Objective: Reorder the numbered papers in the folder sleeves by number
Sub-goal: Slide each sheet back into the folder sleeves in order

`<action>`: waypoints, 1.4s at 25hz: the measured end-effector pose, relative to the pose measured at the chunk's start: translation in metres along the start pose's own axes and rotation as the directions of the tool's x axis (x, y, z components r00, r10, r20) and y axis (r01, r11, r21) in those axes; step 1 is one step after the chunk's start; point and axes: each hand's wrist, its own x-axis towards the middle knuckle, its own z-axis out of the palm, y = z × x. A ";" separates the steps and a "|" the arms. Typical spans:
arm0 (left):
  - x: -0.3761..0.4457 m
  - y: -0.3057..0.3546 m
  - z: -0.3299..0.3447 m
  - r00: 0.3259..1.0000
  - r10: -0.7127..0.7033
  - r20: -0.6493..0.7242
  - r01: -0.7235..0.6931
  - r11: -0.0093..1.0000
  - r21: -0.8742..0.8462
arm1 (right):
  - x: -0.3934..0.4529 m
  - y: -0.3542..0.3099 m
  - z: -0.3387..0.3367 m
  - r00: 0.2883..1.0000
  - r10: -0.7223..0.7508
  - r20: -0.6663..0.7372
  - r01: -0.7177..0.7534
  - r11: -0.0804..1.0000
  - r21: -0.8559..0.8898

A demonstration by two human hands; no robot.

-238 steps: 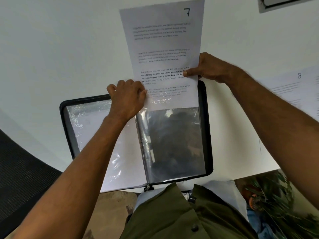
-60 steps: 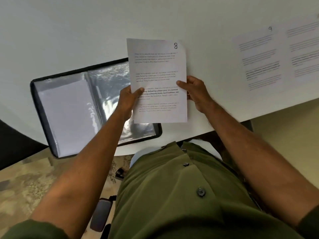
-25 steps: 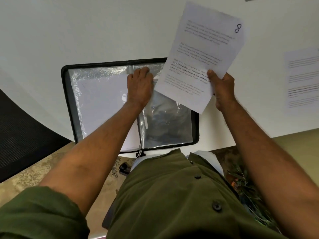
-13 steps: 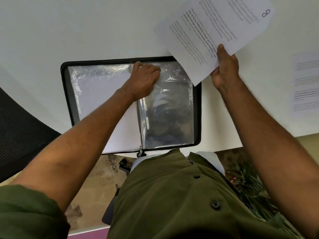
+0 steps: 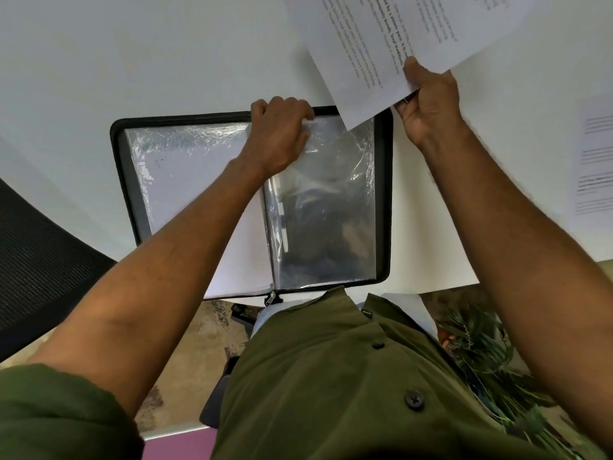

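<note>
The left hand sat at the top centre of the open folder, fingers curled over and pinching the upper edge of the clear plastic sleeve on the folder's right-hand page, the plastic puckered beneath the knuckles. The right hand was raised in the upper right of the frame, thumb on top and fingers beneath, gripping the lower corner of a printed paper. That sheet was held clear of the desk, tilted, and ran off the top edge of the frame; its lower corner overlapped the folder's upper right corner. Its number could not be read, being cut off at the frame edge.

The folder, black-rimmed with a zip pull at its near spine, lay open on the white desk at centre frame. Its left-hand sleeve held a white sheet; the right-hand sleeve showed dark through the plastic. Another printed sheet lay flat on the desk at the right edge of the frame. A black mesh chair back stood at the left edge.
</note>
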 end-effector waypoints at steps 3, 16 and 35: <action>0.004 0.005 0.003 1.000 0.002 -0.018 -0.002 1.000 -0.003 | 0.008 0.000 0.008 1.000 -0.014 0.010 0.014 1.000 -0.001; -0.006 0.020 0.011 0.992 -0.084 -0.090 0.082 0.996 -0.025 | 0.030 0.016 0.028 0.991 -0.064 0.115 0.091 0.965 -0.245; 0.004 0.015 0.008 0.987 -0.125 -0.105 0.115 0.988 -0.099 | 0.037 -0.006 0.014 0.861 0.210 0.463 0.215 0.675 -0.706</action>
